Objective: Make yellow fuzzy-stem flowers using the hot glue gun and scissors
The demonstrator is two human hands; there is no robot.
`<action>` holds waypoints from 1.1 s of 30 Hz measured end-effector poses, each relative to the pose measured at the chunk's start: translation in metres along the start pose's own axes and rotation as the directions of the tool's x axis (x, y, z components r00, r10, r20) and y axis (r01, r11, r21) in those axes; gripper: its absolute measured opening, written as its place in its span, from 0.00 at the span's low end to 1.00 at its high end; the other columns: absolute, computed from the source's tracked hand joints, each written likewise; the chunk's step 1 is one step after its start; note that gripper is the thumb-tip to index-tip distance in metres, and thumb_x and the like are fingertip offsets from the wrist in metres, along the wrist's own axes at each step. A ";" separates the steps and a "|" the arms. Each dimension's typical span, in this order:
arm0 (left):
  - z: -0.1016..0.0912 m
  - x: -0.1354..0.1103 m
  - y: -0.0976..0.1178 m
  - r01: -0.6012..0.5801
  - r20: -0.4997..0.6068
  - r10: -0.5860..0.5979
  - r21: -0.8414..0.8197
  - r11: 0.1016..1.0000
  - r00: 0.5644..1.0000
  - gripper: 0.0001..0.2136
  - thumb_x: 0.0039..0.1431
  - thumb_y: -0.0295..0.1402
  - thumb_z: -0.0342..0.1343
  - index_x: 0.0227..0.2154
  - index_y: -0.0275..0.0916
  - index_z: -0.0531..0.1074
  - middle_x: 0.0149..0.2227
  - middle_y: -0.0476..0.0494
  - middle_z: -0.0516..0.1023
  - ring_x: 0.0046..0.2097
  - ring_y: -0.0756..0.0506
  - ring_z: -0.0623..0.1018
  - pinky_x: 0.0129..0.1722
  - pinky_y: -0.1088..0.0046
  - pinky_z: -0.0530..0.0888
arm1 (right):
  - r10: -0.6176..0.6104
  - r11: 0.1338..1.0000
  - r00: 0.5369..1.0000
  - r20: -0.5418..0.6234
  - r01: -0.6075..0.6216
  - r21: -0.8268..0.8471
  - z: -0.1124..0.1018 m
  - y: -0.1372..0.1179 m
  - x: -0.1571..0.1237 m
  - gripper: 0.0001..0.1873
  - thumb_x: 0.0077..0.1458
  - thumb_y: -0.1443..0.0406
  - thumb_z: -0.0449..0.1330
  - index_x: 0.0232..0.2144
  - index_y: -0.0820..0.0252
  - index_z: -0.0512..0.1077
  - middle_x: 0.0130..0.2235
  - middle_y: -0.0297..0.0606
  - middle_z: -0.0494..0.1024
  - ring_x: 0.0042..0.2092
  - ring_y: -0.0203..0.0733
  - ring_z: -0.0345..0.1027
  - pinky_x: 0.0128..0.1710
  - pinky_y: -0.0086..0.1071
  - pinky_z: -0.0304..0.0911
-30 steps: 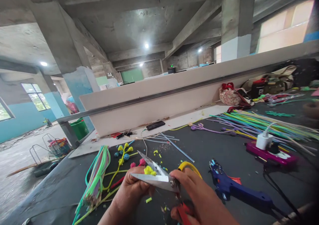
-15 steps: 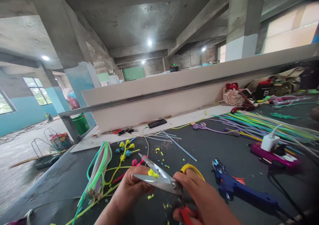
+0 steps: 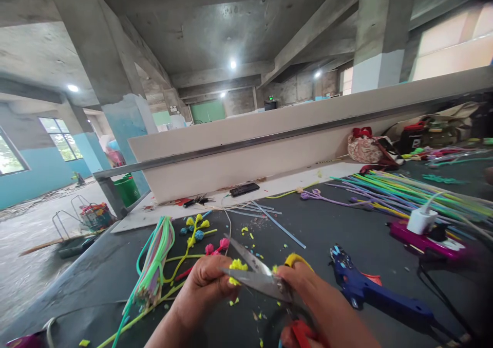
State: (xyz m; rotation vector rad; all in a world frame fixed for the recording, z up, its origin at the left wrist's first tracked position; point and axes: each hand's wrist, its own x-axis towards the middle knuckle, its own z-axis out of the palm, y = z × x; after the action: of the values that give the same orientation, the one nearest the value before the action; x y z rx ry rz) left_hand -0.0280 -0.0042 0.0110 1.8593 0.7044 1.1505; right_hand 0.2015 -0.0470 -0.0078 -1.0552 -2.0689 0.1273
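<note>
My left hand [image 3: 202, 289] is closed in a pinch on a small fuzzy yellow piece [image 3: 236, 267] held just above the dark tabletop. My right hand [image 3: 316, 307] grips a pair of scissors [image 3: 256, 271] with a yellow and a red handle loop. The steel blades are parted a little around the yellow piece. Tiny yellow clippings [image 3: 233, 301] lie on the table under the blades.
A bundle of green and pink stems [image 3: 154, 260] lies left of my hands, with yellow, blue and pink pom-pom stems [image 3: 196, 232] behind. A blue glue gun [image 3: 370, 294] lies to the right, a power strip with white plug [image 3: 423, 230] beyond, then long coloured sticks [image 3: 408, 191]. A phone [image 3: 244, 189] rests by the white partition.
The camera has tilted and shifted slightly. My hands and the scissors sit a little lower and further right in view; the blades stay around the yellow piece and more of it shows.
</note>
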 end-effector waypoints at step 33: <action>-0.024 -0.004 -0.024 0.161 0.367 0.012 -0.437 0.885 0.930 0.20 0.49 0.47 0.60 0.19 0.32 0.77 0.12 0.48 0.64 0.14 0.56 0.61 0.15 0.80 0.56 | 0.031 0.956 0.984 0.174 -0.080 0.282 -0.007 -0.005 0.003 0.21 0.45 0.69 0.57 0.45 0.50 0.68 0.34 0.32 0.77 0.30 0.37 0.72 0.30 0.25 0.68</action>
State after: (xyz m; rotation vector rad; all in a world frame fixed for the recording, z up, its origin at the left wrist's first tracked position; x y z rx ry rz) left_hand -0.0521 0.0126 -0.0054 1.5539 0.2573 0.8024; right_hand 0.2020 -0.0495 0.0008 -0.9473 -2.0901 0.5477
